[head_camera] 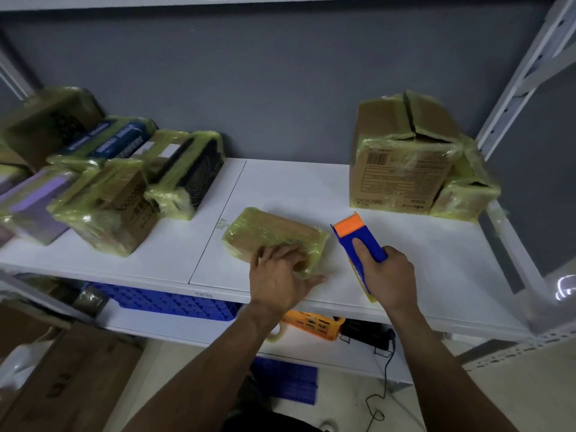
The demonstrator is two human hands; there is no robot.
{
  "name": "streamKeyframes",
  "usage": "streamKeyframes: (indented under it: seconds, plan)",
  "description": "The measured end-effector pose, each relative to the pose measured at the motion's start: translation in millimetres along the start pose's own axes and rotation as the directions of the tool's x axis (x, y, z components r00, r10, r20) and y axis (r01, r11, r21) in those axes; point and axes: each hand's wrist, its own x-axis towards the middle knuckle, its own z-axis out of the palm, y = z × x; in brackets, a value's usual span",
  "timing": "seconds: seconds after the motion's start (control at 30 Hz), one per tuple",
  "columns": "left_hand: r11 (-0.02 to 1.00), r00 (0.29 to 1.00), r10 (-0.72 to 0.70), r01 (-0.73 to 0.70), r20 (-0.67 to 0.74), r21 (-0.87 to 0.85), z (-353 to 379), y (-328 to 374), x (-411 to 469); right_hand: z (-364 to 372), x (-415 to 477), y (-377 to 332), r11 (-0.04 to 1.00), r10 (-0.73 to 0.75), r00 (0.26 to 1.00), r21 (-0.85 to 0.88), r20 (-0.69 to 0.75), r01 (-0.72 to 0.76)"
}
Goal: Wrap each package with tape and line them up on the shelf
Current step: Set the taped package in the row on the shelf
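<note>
A white shelf (280, 188) is standing against a grey wall (280, 73), carrying a huddle of tape-wrapped packages (109, 188) at its left end and a tall taped carton (402, 163) at its right rear. Between them, near the front edge, a flat wrapped package (274, 229) is lying with the left hand (280, 275) resting on its near end, fingers spread and fairly straight. Just beside it the right hand (389, 275) is gripping a blue and orange tape dispenser (358, 238), fingers curled round it, thumb lying along its top.
</note>
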Motion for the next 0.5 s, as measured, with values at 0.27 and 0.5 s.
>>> streamKeyframes:
  seconds: [0.27,0.5]
  plan:
    - [0.935,0.972,0.235,-0.228,-0.009,-0.271,11,-32,10,3,-3,-4,0.999,-0.036,0.999,0.014,0.006,0.036]
    - [0.881,0.959,0.283,-0.248,0.031,-0.403,16,-53,13,-15,-8,-6,0.981,-0.190,0.979,0.042,0.074,0.188]
